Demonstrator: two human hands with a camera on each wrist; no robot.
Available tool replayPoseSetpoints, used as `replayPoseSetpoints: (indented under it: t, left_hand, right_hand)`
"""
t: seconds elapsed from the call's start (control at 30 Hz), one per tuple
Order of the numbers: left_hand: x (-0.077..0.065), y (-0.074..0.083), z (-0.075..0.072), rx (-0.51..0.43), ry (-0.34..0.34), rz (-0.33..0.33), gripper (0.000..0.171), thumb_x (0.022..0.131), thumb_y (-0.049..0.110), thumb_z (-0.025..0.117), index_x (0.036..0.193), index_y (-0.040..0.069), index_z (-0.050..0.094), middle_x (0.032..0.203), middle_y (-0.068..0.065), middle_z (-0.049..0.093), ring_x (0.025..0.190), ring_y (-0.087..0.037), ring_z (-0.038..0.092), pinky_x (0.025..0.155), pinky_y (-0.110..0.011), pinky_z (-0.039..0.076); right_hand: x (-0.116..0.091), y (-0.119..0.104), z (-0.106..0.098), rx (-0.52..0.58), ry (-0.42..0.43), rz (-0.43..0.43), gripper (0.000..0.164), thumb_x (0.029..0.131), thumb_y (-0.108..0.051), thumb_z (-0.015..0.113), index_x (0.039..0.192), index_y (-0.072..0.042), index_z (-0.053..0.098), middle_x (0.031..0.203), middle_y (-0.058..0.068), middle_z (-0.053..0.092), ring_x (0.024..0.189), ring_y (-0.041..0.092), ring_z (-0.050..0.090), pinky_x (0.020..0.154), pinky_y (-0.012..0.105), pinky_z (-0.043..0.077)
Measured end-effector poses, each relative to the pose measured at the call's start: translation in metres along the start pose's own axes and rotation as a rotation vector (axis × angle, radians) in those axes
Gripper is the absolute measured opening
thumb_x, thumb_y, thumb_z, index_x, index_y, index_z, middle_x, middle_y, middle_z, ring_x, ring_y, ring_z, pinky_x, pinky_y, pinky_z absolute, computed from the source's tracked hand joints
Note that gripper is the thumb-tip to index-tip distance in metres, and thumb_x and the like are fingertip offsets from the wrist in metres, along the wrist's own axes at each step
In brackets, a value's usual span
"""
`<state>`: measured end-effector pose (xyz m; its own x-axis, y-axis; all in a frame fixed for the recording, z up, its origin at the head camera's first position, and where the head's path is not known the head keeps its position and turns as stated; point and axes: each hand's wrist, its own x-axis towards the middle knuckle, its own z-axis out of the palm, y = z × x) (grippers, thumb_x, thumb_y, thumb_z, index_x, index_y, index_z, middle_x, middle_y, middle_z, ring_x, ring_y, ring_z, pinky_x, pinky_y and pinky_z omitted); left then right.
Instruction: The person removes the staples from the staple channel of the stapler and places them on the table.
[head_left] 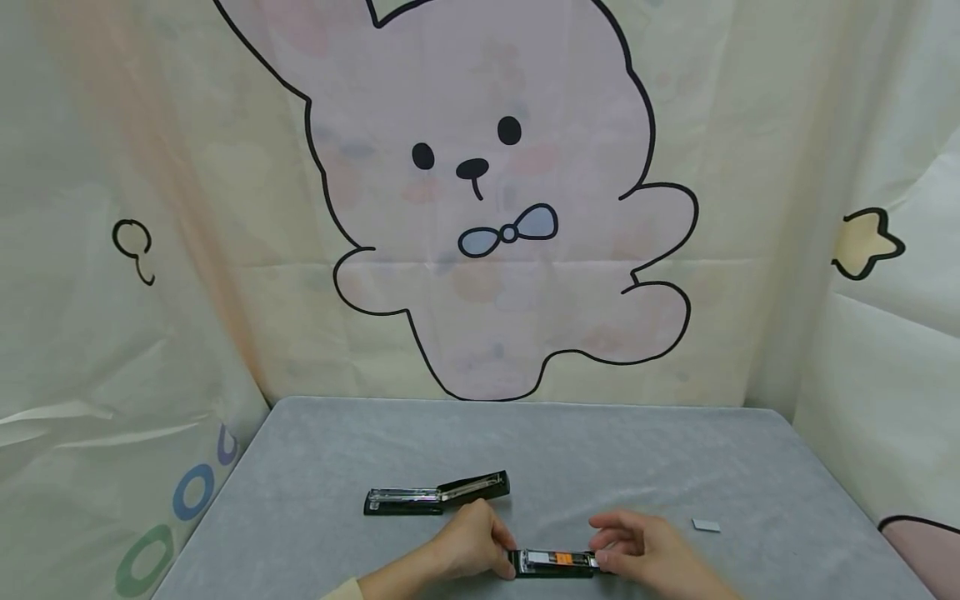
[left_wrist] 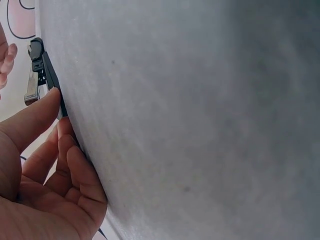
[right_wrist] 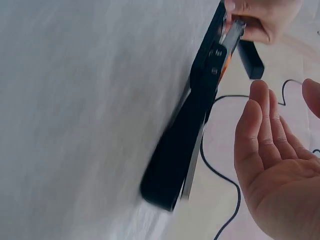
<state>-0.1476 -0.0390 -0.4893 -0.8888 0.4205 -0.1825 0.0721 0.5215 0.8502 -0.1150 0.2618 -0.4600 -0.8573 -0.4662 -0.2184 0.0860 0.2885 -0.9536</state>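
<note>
A black stapler (head_left: 552, 572) with an orange mark lies at the table's front, its halves folded apart at a hinge (right_wrist: 212, 60). My left hand (head_left: 474, 540) pinches its left end between thumb (left_wrist: 40, 115) and fingers. At the other end is my right hand (head_left: 637, 546), which hides part of the stapler in the head view. In the right wrist view, the right hand (right_wrist: 280, 160) has its fingers extended beside the black arm (right_wrist: 172, 145), with a gap between them. Behind the left hand, a second black stapler (head_left: 405, 500) lies spread wide.
A small pale strip (head_left: 706, 525), like a row of staples, lies right of the right hand. Grey cloth (head_left: 615, 450) covers the table. Printed curtains (head_left: 720, 333) hang behind and at both sides.
</note>
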Motion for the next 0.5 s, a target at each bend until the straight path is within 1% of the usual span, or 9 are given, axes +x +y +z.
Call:
replayPoseSetpoints:
  t: [0.03, 0.07, 0.13, 0.2, 0.27, 0.3, 0.37, 0.43, 0.5]
  left_hand:
    - [0.0, 0.0, 0.0, 0.001, 0.002, 0.003, 0.025, 0.06, -0.012, 0.091, 0.07, 0.007, 0.079, 0.055, 0.007, 0.06, 0.055, -0.007, 0.049, 0.052, -0.021, 0.034]
    - [0.0, 0.0, 0.0, 0.002, 0.005, 0.003, 0.025, 0.06, -0.012, 0.092, 0.07, 0.007, 0.079, 0.055, 0.008, 0.06, 0.054, -0.007, 0.049, 0.052, -0.021, 0.034]
    - [0.0, -0.001, 0.001, 0.001, 0.007, 0.005, 0.025, 0.06, -0.012, 0.092, 0.069, 0.007, 0.078, 0.054, 0.008, 0.059, 0.054, -0.007, 0.048, 0.051, -0.021, 0.033]
    - [-0.001, -0.001, 0.001, -0.002, 0.006, 0.0, 0.025, 0.06, -0.012, 0.092, 0.069, 0.007, 0.078, 0.054, 0.008, 0.058, 0.053, -0.007, 0.047, 0.051, -0.021, 0.033]
    - [-0.001, -0.001, 0.001, -0.008, 0.004, -0.004, 0.025, 0.06, -0.012, 0.092, 0.069, 0.007, 0.078, 0.053, 0.008, 0.057, 0.053, -0.007, 0.047, 0.051, -0.021, 0.033]
    - [-0.001, -0.001, 0.001, -0.012, 0.003, -0.004, 0.025, 0.06, -0.012, 0.091, 0.069, 0.007, 0.078, 0.053, 0.008, 0.057, 0.053, -0.007, 0.047, 0.051, -0.021, 0.033]
    - [-0.002, -0.001, 0.001, -0.01, 0.009, 0.003, 0.025, 0.06, -0.012, 0.091, 0.069, 0.007, 0.078, 0.053, 0.008, 0.057, 0.053, -0.006, 0.046, 0.05, -0.021, 0.033]
    - [-0.002, -0.001, 0.002, -0.008, 0.016, 0.021, 0.025, 0.059, -0.012, 0.092, 0.07, 0.006, 0.078, 0.052, 0.009, 0.056, 0.052, -0.005, 0.046, 0.05, -0.02, 0.032]
    - [-0.002, 0.0, 0.002, -0.005, 0.024, 0.032, 0.025, 0.058, -0.012, 0.092, 0.07, 0.006, 0.078, 0.051, 0.01, 0.055, 0.051, -0.005, 0.046, 0.049, -0.02, 0.033]
  right_hand:
    - [0.001, 0.0, 0.003, 0.011, -0.006, 0.002, 0.052, 0.102, -0.012, 0.07, 0.137, 0.02, 0.05, 0.113, 0.013, 0.071, 0.101, 0.024, 0.068, 0.081, 0.03, 0.057]
    - [0.007, 0.012, 0.002, 0.053, -0.015, 0.016, 0.052, 0.101, -0.014, 0.071, 0.138, 0.017, 0.053, 0.113, 0.013, 0.072, 0.101, 0.025, 0.069, 0.081, 0.031, 0.057]
    - [0.01, 0.013, 0.008, 0.08, -0.01, 0.044, 0.052, 0.101, -0.015, 0.072, 0.137, 0.017, 0.053, 0.112, 0.013, 0.073, 0.099, 0.028, 0.071, 0.082, 0.035, 0.058]
    - [0.016, 0.023, 0.012, 0.093, 0.0, 0.082, 0.051, 0.1, -0.019, 0.072, 0.137, 0.014, 0.056, 0.109, 0.011, 0.074, 0.096, 0.029, 0.072, 0.081, 0.038, 0.058]
    - [0.026, 0.042, 0.011, 0.114, -0.02, 0.113, 0.05, 0.102, -0.023, 0.071, 0.137, 0.01, 0.059, 0.11, 0.01, 0.074, 0.095, 0.029, 0.073, 0.081, 0.039, 0.058]
    - [0.027, 0.042, 0.014, 0.087, -0.017, 0.115, 0.051, 0.102, -0.024, 0.07, 0.137, 0.012, 0.058, 0.109, 0.01, 0.075, 0.094, 0.029, 0.073, 0.08, 0.04, 0.058]
    - [0.038, 0.067, 0.012, 0.135, -0.04, 0.135, 0.051, 0.101, -0.027, 0.072, 0.136, 0.008, 0.061, 0.109, 0.01, 0.075, 0.094, 0.028, 0.073, 0.08, 0.038, 0.059]
    - [0.046, 0.087, 0.012, 0.186, -0.071, 0.137, 0.051, 0.1, -0.027, 0.074, 0.136, 0.008, 0.062, 0.111, 0.013, 0.075, 0.097, 0.029, 0.073, 0.082, 0.038, 0.059]
    - [0.053, 0.098, 0.013, 0.208, -0.079, 0.135, 0.051, 0.097, -0.025, 0.077, 0.134, 0.008, 0.063, 0.11, 0.015, 0.075, 0.098, 0.03, 0.073, 0.082, 0.039, 0.06]
